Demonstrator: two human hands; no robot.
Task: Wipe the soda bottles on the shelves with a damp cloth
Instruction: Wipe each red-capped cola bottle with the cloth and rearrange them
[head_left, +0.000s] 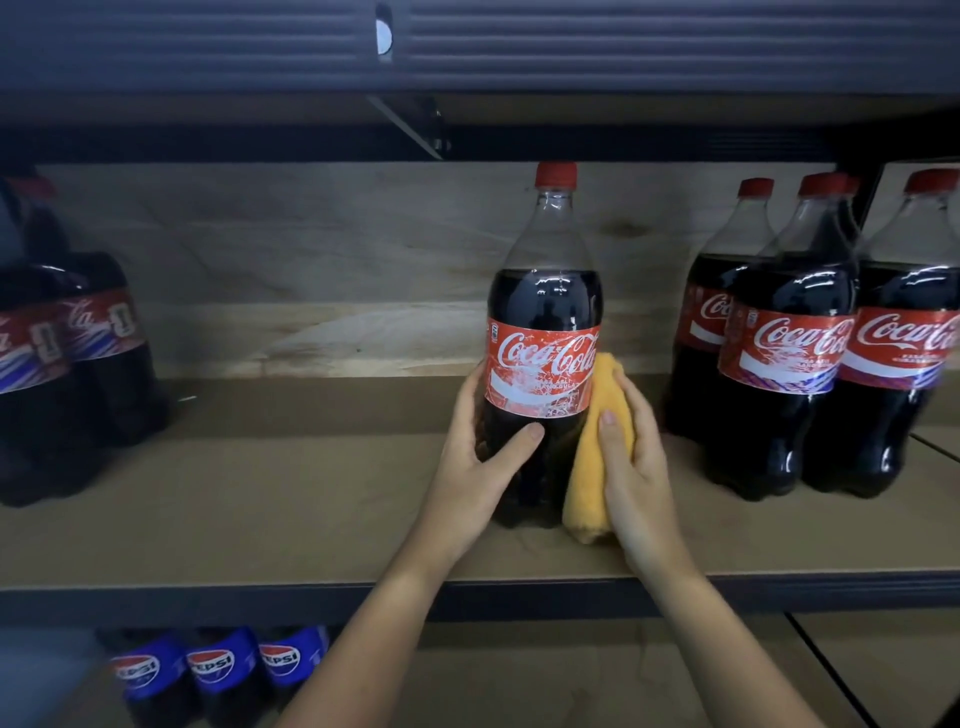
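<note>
My 2 hands flank the upright bottle (543, 332) on the shelf (311, 519): left hand (480, 452) gripping its left side, right hand (631, 457) pressing the cloth (597, 447) against its right.

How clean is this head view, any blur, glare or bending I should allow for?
Head view: the held bottle, orange cloth and both hands, left and right, are sharp; the bottles at the left edge are smeared and dark; small highlights glint on the right-hand bottles; the shelf edge bows from the wide lens.
</note>
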